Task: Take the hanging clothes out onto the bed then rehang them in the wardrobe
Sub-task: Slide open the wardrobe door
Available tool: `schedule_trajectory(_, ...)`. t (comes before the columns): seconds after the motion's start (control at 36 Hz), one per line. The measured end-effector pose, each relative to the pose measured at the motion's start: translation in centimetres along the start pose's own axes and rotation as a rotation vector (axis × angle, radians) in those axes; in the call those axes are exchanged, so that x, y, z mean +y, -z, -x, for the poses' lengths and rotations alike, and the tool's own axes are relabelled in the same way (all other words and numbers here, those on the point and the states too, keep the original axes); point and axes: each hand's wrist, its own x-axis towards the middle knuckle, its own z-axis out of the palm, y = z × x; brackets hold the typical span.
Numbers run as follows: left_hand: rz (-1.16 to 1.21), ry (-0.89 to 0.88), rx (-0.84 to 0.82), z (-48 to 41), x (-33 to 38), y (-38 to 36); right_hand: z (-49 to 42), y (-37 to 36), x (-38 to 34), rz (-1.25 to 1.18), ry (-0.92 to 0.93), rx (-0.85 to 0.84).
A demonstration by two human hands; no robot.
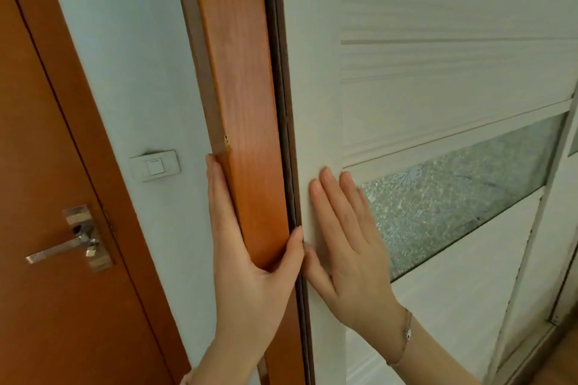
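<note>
Clothes: none in view. Judging by the task, they hang behind the white wardrobe door (316,72), which looks shut or nearly so. Bed not in view either.

Left hand (247,259) clasps the wooden post (244,103) at the door's left edge, with its fingers (215,184) straight along the far face. The thumb (294,244) reaches across the front to the dark seam (286,134). Right hand (350,244) lies flat on the door beside that seam, fingers (328,191) spread and holding nothing.

Risks, as judged:
- Thumb sits at the seam; if the door slides open and rebounds, it could be pinched.
- No handle visible. A flat palm on a smooth panel may slip instead of moving the door.
- Right fingers touch the edge of the frosted glass strip (453,191); pushing hard there is poor practice.
- Bracelet (406,334) on the right wrist could snag later on.

Around:
- Second panel (531,259) to the right, where the door would likely travel.
- Brown room door (47,197) with a lever handle (62,250) at far left.
- Light switch (155,166) on the wall between that door and the post.

The wardrobe door itself is what stands in the way.
</note>
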Motion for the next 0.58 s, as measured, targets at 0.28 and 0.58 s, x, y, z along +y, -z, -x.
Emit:
schedule_trajectory(0.28,-0.185,0.02,0.197,1.2,0.0,-1.5,-0.1,0.6,4.3,-0.064,0.058,0.04)
schedule_trajectory(0.58,-0.589,0.126,0.505,2.7,2.1,-4.9,0.0,1.1,9.3,-0.1,0.136,0.049)
